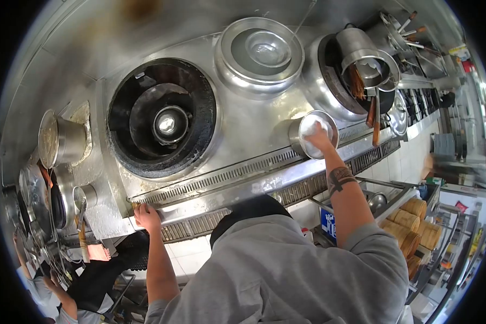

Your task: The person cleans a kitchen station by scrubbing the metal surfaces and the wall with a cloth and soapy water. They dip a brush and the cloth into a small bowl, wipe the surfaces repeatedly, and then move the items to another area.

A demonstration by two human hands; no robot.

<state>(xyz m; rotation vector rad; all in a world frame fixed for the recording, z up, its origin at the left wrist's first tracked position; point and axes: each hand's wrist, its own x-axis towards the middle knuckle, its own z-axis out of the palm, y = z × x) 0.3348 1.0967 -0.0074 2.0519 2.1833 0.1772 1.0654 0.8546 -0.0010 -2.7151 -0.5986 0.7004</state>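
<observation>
My right hand (320,138) reaches into a round metal pot (295,135) on the front ledge of the stove. The fingers are closed on a soft white wad (311,127) inside it; whether this is cloth cannot be made out, and the fingertips are hidden. On the other side, my left hand (147,217) is curled over the stove's front edge (186,208), beside a slotted drain strip. Above that hand a black wok burner (119,113) holds no wok, and a shiny round metal piece (168,124) sits at its centre.
A large metal basin (227,59) with a bowl (267,48) in it stands at the back. Right of it, pots and a bristle brush (356,81) crowd another burner. Pots (65,141) stand left. Bamboo steamers (405,218) fill a rack at lower right. Another person's arm (59,291) shows lower left.
</observation>
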